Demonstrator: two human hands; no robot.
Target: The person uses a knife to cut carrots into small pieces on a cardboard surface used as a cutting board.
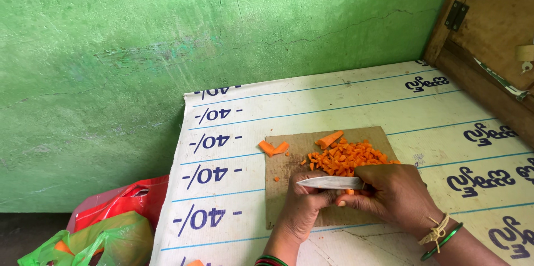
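Chopping carrot on a brown cardboard sheet (289,149) laid flat over a white printed table cover (345,105). Right hand (397,196) wrapped tight around the handle of a small knife (332,182), blade pointing left and lying roughly level, just above the left hand. Left hand (303,207) curled into a loose fist under the blade, fingers bunched together, pinching a little bit of carrot (349,191) that peeks out orange right below the steel. Can't really tell how much of that piece is in there, mostly hidden by the fingers.

Heap of diced carrot (347,157) sitting just beyond the knife, toward the far right part of the cardboard, with a longer wedge (329,139) resting at its far edge. Couple of bigger chunks (272,147) off to the left near the cardboard's far left corner, plus a tiny stray cube (276,178) closer in.

Green bangle and a pale string on the right wrist. Green painted wall (167,49) behind, wooden door (489,27) at the right, red and green plastic bags (105,227) down on the floor at the left.
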